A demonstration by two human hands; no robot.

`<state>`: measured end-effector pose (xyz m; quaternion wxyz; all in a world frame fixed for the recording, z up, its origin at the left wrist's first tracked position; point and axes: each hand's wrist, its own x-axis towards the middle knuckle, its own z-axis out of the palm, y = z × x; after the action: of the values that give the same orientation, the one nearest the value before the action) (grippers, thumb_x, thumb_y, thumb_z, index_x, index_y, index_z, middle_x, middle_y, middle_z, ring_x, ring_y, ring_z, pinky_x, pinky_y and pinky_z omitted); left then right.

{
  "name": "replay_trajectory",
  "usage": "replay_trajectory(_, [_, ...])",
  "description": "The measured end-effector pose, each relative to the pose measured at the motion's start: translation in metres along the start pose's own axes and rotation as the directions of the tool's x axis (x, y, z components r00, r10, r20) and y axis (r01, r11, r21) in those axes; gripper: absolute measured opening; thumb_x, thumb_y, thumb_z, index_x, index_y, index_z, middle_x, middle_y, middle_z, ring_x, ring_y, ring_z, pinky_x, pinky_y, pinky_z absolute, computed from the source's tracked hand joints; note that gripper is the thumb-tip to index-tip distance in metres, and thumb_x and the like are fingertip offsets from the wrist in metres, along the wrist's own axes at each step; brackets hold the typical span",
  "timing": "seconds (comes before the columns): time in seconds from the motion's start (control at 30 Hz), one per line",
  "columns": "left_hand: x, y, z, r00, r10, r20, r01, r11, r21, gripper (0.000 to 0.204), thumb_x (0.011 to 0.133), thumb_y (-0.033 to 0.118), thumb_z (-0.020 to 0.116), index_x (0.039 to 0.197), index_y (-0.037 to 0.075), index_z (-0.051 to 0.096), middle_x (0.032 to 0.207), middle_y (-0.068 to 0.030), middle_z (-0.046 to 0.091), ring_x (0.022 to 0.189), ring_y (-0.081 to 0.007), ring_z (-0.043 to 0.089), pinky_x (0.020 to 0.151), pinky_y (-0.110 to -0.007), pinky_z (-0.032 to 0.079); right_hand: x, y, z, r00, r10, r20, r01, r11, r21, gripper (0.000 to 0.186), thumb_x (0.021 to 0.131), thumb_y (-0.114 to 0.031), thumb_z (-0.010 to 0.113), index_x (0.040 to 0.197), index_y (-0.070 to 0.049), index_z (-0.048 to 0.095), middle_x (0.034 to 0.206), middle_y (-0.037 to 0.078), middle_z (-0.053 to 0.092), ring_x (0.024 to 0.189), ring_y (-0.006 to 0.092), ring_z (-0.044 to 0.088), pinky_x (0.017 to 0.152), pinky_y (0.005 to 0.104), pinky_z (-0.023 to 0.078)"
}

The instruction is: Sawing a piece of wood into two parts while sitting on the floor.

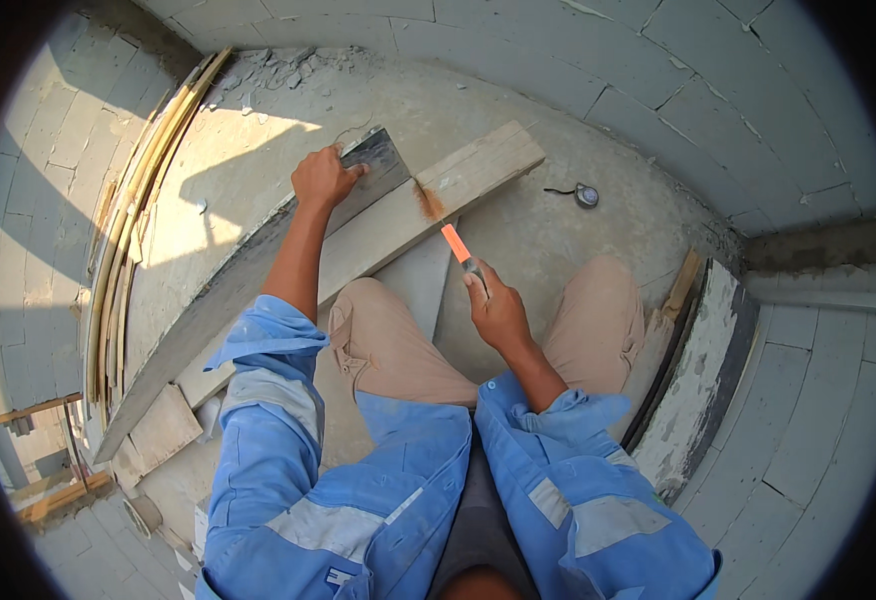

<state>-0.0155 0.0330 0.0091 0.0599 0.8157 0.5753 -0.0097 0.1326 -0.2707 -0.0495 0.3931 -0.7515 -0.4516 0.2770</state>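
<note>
Concrete floor [528, 245], orange tool [455, 242] in right hand [500, 308]

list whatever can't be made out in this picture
All in the head view:
Tool with an orange part: its grip is covered by the right hand; its far end is too fine to make out.
Grey panel: the edge under the left hand is covered by it.
Tape measure: markings too small.
Feet: hidden by the trousers and jacket.
</note>
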Motion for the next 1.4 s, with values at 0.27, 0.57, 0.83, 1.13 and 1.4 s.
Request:
replay_trajectory(0.27, [-0.003,0.016,-0.007,0.999,-0.004,-0.034,0.003,0.999,-0.040,0.063,0.074,0.051,0.078,0.122,0.012,0.069,0.100,-0.0187,0.073,0.095,-0.0349,0.070,0.080,-0.045,0.055,0.028,-0.016,0.003,0.995,0.091,0.049,-0.086,0.991,-0.098,0.046,0.101,-0.036,0.052,0.135,-0.005,0.053,0.079,0.025,0.068,0.073,0.0437,0.067,0.064,0.0495,0.051])
replay_trajectory(0.57, [0.002,0.002,-0.001,0.998,-0.002,-0.057,0.000,0.999,-0.033,0.063,0.074,0.051,0.078,0.123,0.013,0.069,0.100,-0.0175,0.073,0.095,-0.0348,0.070,0.079,-0.045,0.055,0.000,-0.015,-0.010,0.997,0.079,0.025,-0.079,0.997,-0.015,0.047,0.101,-0.037,0.052,0.134,-0.004,0.054,0.079,0.027,0.067,0.072,0.0449,0.067,0.065,0.0495,0.051])
replay_trajectory(0.83, [-0.005,0.023,-0.006,0.998,0.026,-0.054,-0.030,0.998,-0.063,0.062,0.075,0.050,0.078,0.123,0.012,0.069,0.098,-0.0188,0.073,0.094,-0.0360,0.070,0.079,-0.046,0.055,0.040,-0.008,0.011,0.996,0.084,0.016,-0.081,0.990,-0.112,0.045,0.101,-0.038,0.052,0.135,-0.009,0.053,0.078,0.026,0.067,0.072,0.0463,0.066,0.063,0.0530,0.050])
replay_trajectory(1.13, [-0.003,-0.014,0.000,0.996,-0.001,-0.086,0.005,0.999,0.047,0.069,0.076,0.055,0.075,0.127,0.010,0.066,0.106,-0.0200,0.072,0.101,-0.0356,0.069,0.083,-0.046,0.055,-0.009,-0.028,-0.014,0.990,0.086,0.108,-0.082,0.996,-0.047,0.049,0.101,-0.039,0.051,0.137,-0.006,0.051,0.075,0.025,0.066,0.071,0.0452,0.065,0.064,0.0512,0.050])
replay_trajectory(1.4, [0.003,0.020,-0.003,0.997,0.049,-0.063,-0.047,0.998,0.035,0.070,0.076,0.054,0.075,0.128,0.009,0.065,0.109,-0.0213,0.071,0.104,-0.0365,0.068,0.087,-0.046,0.054,0.057,-0.019,0.012,0.991,0.130,0.036,-0.124,0.985,-0.120,0.047,0.101,-0.040,0.051,0.133,-0.006,0.054,0.075,0.025,0.066,0.069,0.0444,0.065,0.064,0.0521,0.050])
